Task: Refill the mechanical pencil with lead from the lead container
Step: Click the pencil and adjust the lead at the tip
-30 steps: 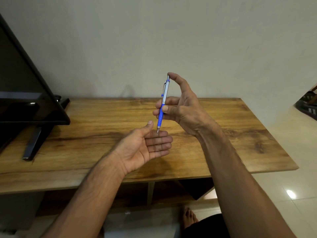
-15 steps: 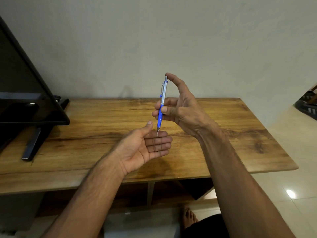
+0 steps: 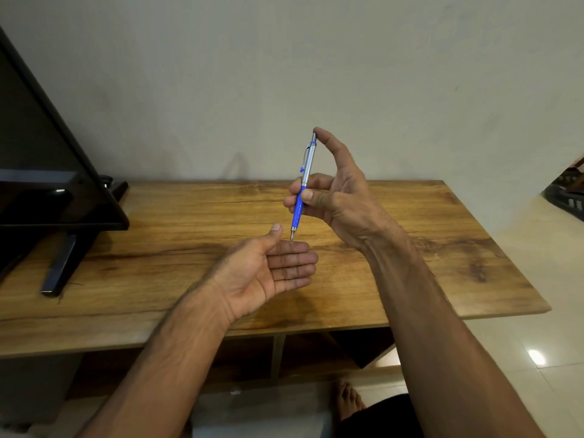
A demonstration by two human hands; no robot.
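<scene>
Above the wooden table, your right hand holds the mechanical pencil nearly upright, tip down. Your thumb and curled fingers are clamped round the blue grip, and your forefinger rests on the push button at the top. Your left hand lies beneath, palm up, fingers straight and together, holding nothing. The tip sits at or just over its forefinger; I cannot tell whether they touch.

If you click now, any lead that feeds out probably meets skin at once. It may snap, or slip off your fingers and drop to the table or floor, where so thin a piece is hard to find. Whether any lead shows at the tip is too small to tell. You hold the barrel low, so a hard press on the button could tip the pencil sideways. The lead container is nowhere in view, so the refill itself looks not yet begun.

Compared with half a second ago, almost nothing differs. Both hands keep their pose, the tip stays over the same finger, and the pencil's top leans only slightly further right.
</scene>
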